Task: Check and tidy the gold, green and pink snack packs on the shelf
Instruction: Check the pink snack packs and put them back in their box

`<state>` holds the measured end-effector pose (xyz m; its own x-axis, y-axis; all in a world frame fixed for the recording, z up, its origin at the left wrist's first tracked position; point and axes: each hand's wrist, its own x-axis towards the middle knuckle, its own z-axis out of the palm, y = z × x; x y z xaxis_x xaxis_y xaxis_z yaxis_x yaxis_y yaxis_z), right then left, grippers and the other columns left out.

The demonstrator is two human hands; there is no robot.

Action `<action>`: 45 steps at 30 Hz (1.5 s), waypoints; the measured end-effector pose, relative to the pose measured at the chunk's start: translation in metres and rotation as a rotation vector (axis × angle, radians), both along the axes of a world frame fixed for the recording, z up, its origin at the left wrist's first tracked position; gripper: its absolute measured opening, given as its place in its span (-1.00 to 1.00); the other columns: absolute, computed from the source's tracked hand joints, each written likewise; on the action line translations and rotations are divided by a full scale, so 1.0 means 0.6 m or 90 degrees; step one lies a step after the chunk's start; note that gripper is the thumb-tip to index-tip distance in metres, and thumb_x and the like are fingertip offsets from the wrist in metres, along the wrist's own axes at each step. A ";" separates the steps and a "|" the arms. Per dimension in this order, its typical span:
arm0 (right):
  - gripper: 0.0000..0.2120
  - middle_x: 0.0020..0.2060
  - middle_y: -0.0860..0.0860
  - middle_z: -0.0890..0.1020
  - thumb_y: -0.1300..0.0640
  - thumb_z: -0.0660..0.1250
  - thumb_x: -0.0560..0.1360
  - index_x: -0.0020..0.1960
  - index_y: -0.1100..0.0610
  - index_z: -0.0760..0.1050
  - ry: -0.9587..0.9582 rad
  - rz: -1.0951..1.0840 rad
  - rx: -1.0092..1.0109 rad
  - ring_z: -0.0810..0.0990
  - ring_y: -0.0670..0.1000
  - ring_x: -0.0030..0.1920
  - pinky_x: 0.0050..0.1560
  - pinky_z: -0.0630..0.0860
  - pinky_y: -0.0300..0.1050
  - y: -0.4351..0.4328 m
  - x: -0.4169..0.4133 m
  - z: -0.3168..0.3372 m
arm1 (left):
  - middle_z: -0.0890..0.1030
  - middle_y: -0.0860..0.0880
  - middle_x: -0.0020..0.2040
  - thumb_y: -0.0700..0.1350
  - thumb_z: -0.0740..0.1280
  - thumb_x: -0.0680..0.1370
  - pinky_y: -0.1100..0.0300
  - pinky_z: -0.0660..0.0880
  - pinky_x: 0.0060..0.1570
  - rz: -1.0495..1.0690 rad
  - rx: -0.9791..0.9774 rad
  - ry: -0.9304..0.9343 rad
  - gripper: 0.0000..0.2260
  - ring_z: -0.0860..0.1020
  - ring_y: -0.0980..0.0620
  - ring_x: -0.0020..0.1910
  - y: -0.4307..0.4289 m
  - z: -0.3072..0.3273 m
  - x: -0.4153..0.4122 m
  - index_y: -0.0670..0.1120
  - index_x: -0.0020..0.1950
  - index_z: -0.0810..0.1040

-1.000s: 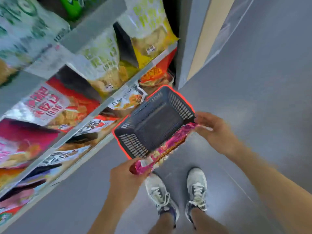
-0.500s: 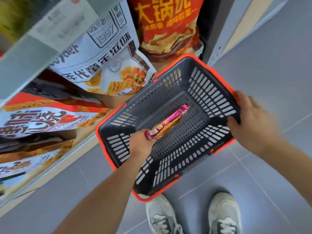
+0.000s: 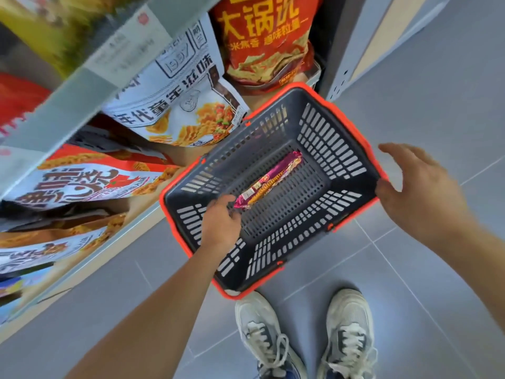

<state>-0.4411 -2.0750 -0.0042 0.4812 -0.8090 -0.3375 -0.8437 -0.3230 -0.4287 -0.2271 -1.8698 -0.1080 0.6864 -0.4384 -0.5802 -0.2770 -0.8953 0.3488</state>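
The shelf (image 3: 82, 86) fills the upper left of the frame, its tiers crowded with big snack bags. A white bag (image 3: 185, 105) and a red bag (image 3: 265, 36) lean out just above the basket. No gold or green pack can be told apart here; the top tier is blurred.

The grey basket with an orange rim (image 3: 352, 124) sits at the centre on the tiled floor (image 3: 437, 105), tight against the lowest shelf edge, probably so that pulled stock drops straight in.

The right hand (image 3: 420, 192), at the right of the frame, has its fingers (image 3: 396, 151) spread and straight, gripping nothing. Its thumb is at the basket's rim, likely steadying it.

The left hand (image 3: 220, 225) reaches down inside the basket. Its fingers (image 3: 228, 199) curl at the near end of the pink pack (image 3: 269, 180); whether they pinch it or only touch it I cannot tell.

The pack lies flat and diagonal on the basket floor, alone. Two pale shoes (image 3: 262, 337) stand just below the basket, and its walls hem in the reaching wrist.
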 end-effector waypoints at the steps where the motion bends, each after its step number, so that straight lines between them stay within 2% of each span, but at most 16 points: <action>1: -0.56 0.26 0.14 0.55 0.29 0.31 0.47 0.34 0.10 0.46 -0.014 -0.004 0.007 0.54 0.25 0.20 0.17 0.47 0.13 0.002 -0.002 0.024 | 0.59 -0.10 0.20 -0.24 0.27 0.57 0.14 0.51 0.11 -0.010 -0.019 -0.014 -0.71 0.59 -0.04 0.07 0.006 0.037 -0.003 -0.09 0.28 0.55; 4: -0.69 -0.02 0.12 0.69 0.32 0.31 0.47 0.17 0.11 0.59 -0.081 0.014 0.028 0.67 0.19 -0.07 0.03 0.53 -0.02 0.025 -0.002 0.121 | 0.66 -0.02 0.03 -0.19 0.25 0.59 0.37 0.41 -0.18 0.007 -0.046 -0.050 -0.81 0.57 0.05 -0.11 0.029 0.173 -0.018 -0.05 0.11 0.63; 6: -0.72 -0.14 0.14 0.71 0.34 0.31 0.47 0.11 0.12 0.62 -0.131 0.029 0.038 0.67 0.20 -0.18 -0.02 0.58 0.01 0.047 -0.002 0.204 | 0.67 -0.01 -0.04 -0.19 0.28 0.58 0.44 0.29 -0.31 0.037 -0.059 -0.059 -0.82 0.52 0.13 -0.19 0.047 0.282 -0.030 -0.04 0.08 0.64; 10: -0.75 -0.16 0.09 0.69 0.31 0.29 0.50 0.11 0.12 0.63 -0.199 0.059 0.064 0.61 0.17 -0.25 -0.11 0.59 0.13 0.094 -0.003 0.393 | 0.66 0.08 -0.20 -0.23 0.31 0.54 0.46 0.38 -0.24 0.042 -0.136 -0.064 -0.81 0.53 0.31 -0.30 0.071 0.536 -0.052 0.01 -0.01 0.67; 13: -0.76 -0.12 0.07 0.69 0.33 0.30 0.52 0.12 0.14 0.63 -0.253 0.082 0.074 0.62 0.14 -0.21 -0.10 0.59 0.12 0.121 -0.005 0.541 | 0.60 0.15 -0.28 -0.23 0.32 0.53 0.48 0.40 -0.23 0.037 -0.206 -0.099 -0.75 0.52 0.27 -0.27 0.076 0.734 -0.066 0.14 -0.05 0.61; 16: -0.78 -0.14 -0.02 0.68 0.30 0.33 0.54 0.12 0.11 0.63 -0.307 0.098 0.056 0.58 -0.04 -0.24 -0.13 0.55 -0.22 0.132 0.004 0.693 | 0.62 0.11 -0.23 -0.26 0.34 0.53 0.51 0.42 -0.24 0.038 -0.294 -0.172 -0.78 0.53 0.24 -0.27 0.085 0.918 -0.066 0.05 0.00 0.64; 18: -0.78 -0.21 -0.04 0.63 0.33 0.33 0.54 0.11 0.14 0.63 -0.359 0.107 0.058 0.54 -0.12 -0.25 -0.21 0.40 -0.52 0.134 0.011 0.779 | 0.60 0.16 -0.24 -0.21 0.33 0.53 0.55 0.39 -0.25 0.028 -0.335 -0.216 -0.84 0.54 0.28 -0.27 0.089 1.014 -0.063 0.01 0.01 0.65; 20: -0.79 -0.19 -0.01 0.64 0.35 0.32 0.54 0.11 0.16 0.62 -0.415 0.136 0.053 0.55 -0.10 -0.24 -0.22 0.39 -0.54 0.134 0.017 0.876 | 0.59 0.24 -0.25 -0.16 0.32 0.54 0.54 0.40 -0.27 0.033 -0.374 -0.229 -0.84 0.55 0.31 -0.30 0.099 1.121 -0.068 0.09 -0.01 0.62; 25: -0.75 -0.14 -0.17 0.64 0.21 0.27 0.53 0.08 -0.09 0.55 -0.570 0.177 0.050 0.61 -0.15 -0.19 -0.17 0.48 -0.41 0.127 0.049 1.080 | 0.56 0.27 -0.21 -0.22 0.34 0.49 0.53 0.39 -0.22 -0.014 -0.448 -0.357 -0.80 0.55 0.20 -0.27 0.118 1.314 -0.081 0.06 -0.02 0.65; 29: -0.73 -0.13 -0.23 0.62 0.29 0.28 0.54 0.10 -0.04 0.53 -0.677 0.265 -0.010 0.59 -0.21 -0.19 -0.08 0.48 -0.38 0.120 0.110 1.214 | 0.55 0.16 -0.17 -0.25 0.33 0.49 0.57 0.36 -0.16 -0.066 -0.484 -0.526 -0.82 0.49 0.21 -0.26 0.139 1.442 -0.049 -0.07 0.02 0.67; 33: -0.77 -0.16 -0.17 0.62 0.25 0.24 0.53 0.11 0.01 0.53 -0.791 0.317 -0.039 0.62 -0.11 -0.16 -0.05 0.53 -0.24 0.131 0.192 1.329 | 0.56 0.14 -0.11 -0.25 0.32 0.51 0.39 0.46 -0.11 -0.071 -0.522 -0.635 -0.81 0.50 0.20 -0.22 0.166 1.546 -0.004 -0.07 0.03 0.67; 36: -0.71 -0.20 -0.11 0.63 0.31 0.24 0.52 0.08 -0.04 0.53 -0.853 0.348 -0.064 0.64 0.02 -0.15 -0.05 0.59 -0.03 0.152 0.259 1.402 | 0.55 0.14 -0.13 -0.23 0.31 0.52 0.55 0.37 -0.16 -0.069 -0.524 -0.710 -0.82 0.48 0.21 -0.23 0.181 1.607 0.033 -0.09 0.04 0.66; 38: -0.67 -0.21 -0.08 0.63 0.34 0.23 0.51 0.05 -0.07 0.51 -0.878 0.367 -0.081 0.64 0.04 -0.16 -0.09 0.59 -0.05 0.167 0.301 1.443 | 0.56 0.15 -0.12 -0.22 0.31 0.52 0.60 0.31 -0.20 -0.066 -0.521 -0.737 -0.82 0.45 0.23 -0.25 0.185 1.642 0.061 -0.07 0.04 0.66; 40: -0.70 -0.21 -0.11 0.63 0.34 0.23 0.50 0.07 -0.02 0.52 -0.891 0.383 -0.095 0.63 -0.02 -0.17 -0.11 0.56 -0.19 0.179 0.340 1.479 | 0.59 0.13 -0.10 -0.21 0.29 0.52 0.48 0.38 -0.21 -0.066 -0.537 -0.746 -0.81 0.49 0.16 -0.24 0.185 1.676 0.091 -0.07 0.03 0.67; 42: -0.71 -0.20 -0.14 0.62 0.31 0.22 0.49 0.09 0.00 0.53 -0.891 0.397 -0.111 0.62 -0.07 -0.16 -0.10 0.53 -0.25 0.188 0.375 1.515 | 0.66 0.03 -0.04 -0.21 0.27 0.51 0.20 0.49 -0.08 -0.087 -0.534 -0.782 -0.79 0.57 0.03 -0.14 0.180 1.709 0.121 -0.10 0.05 0.67; 45: -0.69 -0.16 -0.11 0.60 0.32 0.21 0.49 0.13 0.05 0.55 -0.885 0.421 -0.160 0.61 -0.06 -0.12 -0.06 0.56 -0.17 0.202 0.426 1.566 | 0.65 -0.10 0.08 -0.24 0.27 0.51 0.04 0.48 0.11 -0.127 -0.514 -0.837 -0.74 0.57 -0.14 0.08 0.167 1.760 0.170 -0.14 0.14 0.64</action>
<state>-0.1856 -1.9538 0.9355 0.5690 -0.3009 0.7653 0.4709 -0.6438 -0.6032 -0.1249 -1.7695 0.9480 0.3995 -0.4693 0.7875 -0.8508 -0.5096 0.1279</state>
